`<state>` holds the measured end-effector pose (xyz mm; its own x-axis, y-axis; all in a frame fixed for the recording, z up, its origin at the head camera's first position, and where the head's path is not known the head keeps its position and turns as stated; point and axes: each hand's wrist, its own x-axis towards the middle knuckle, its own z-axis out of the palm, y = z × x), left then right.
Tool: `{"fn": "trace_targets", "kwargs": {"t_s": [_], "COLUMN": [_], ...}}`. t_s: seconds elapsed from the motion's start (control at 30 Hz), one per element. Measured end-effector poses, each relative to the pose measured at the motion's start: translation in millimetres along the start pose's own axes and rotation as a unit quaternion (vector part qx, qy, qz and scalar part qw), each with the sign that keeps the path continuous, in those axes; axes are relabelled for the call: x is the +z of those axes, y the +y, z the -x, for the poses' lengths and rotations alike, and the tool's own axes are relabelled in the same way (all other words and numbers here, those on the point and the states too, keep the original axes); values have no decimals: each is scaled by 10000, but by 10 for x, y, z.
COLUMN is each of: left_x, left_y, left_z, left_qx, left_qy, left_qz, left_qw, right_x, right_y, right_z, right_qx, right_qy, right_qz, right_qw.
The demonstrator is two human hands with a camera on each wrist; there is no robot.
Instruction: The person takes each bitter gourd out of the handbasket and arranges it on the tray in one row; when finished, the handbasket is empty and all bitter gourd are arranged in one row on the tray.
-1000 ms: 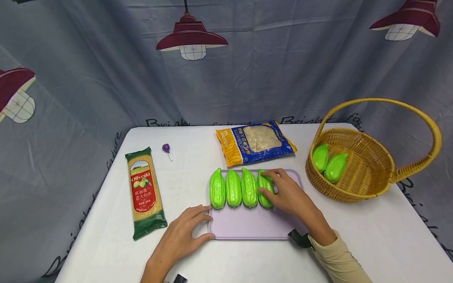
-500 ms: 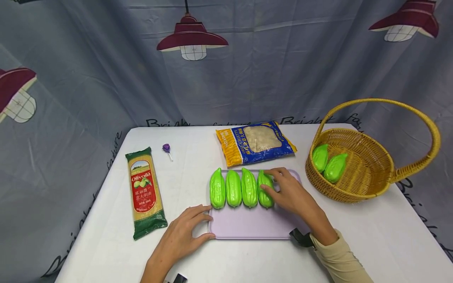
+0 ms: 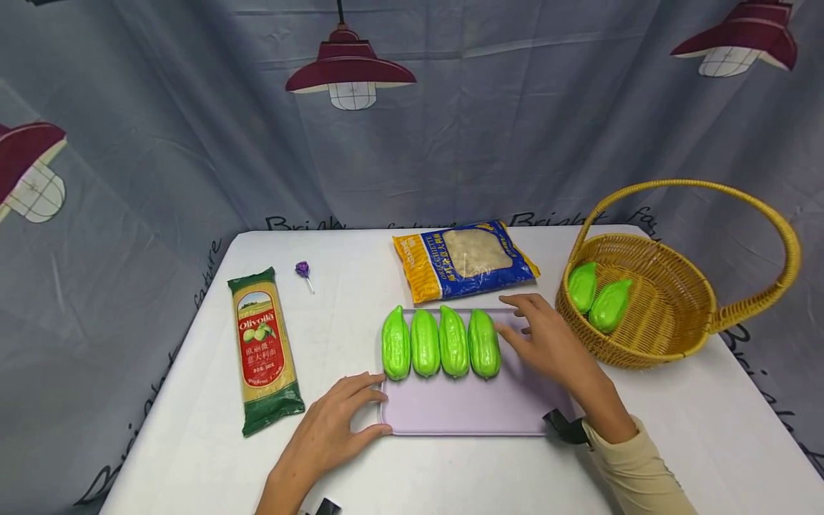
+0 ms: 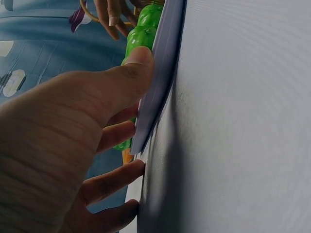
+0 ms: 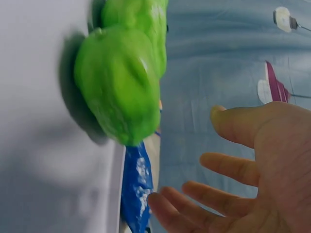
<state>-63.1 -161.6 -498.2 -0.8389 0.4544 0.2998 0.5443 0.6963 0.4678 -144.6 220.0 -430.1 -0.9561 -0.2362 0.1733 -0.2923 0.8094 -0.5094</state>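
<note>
Several bright green, ridged toy bitter melons stand side by side in a row on the lilac tray (image 3: 463, 411). In the head view my right hand (image 3: 547, 340) hovers over the tray's right part, just right of the rightmost bitter melon (image 3: 484, 345). Its fingers are spread and hold nothing; the right wrist view shows a gap between them and the nearest bitter melon (image 5: 119, 82). My left hand (image 3: 331, 422) rests at the tray's left side, with fingertips at the left rim and the thumb (image 4: 138, 73) at the near-left corner.
A wicker basket (image 3: 695, 343) with a tall handle stands at the right, two green bitter melons (image 3: 610, 305) inside. Behind the tray lies a blue and yellow pasta bag (image 3: 476, 261). A spaghetti pack (image 3: 264, 350) and a purple lollipop (image 3: 302, 270) lie at the left.
My right hand has let go of the rightmost bitter melon and moved away to the right. That bitter melon stays in the row. The left hand has not moved.
</note>
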Motion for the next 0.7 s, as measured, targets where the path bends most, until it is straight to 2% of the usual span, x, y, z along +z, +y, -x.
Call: {"fn": "trace_targets", "kwargs": {"t_s": [0.13,0.5,0.7], "left_x": [-4,-11,-1], "left_y": [-3,5,11], "left_z": [-1,0,-1], "left_qx": [7,-78,-58], "left_qy": [-13,-44,-44], "left_qz": [13,-19,1], "left_qw": [10000,10000,10000], "right_x": [-97,-277,-384], "right_y": [28,145,251], "right_z": [11,11,35], "right_qx": [109,93,18], "right_qy": [114,394,712], "right_qz": [37,46,332], "right_qw": [9999,9992,9969]}}
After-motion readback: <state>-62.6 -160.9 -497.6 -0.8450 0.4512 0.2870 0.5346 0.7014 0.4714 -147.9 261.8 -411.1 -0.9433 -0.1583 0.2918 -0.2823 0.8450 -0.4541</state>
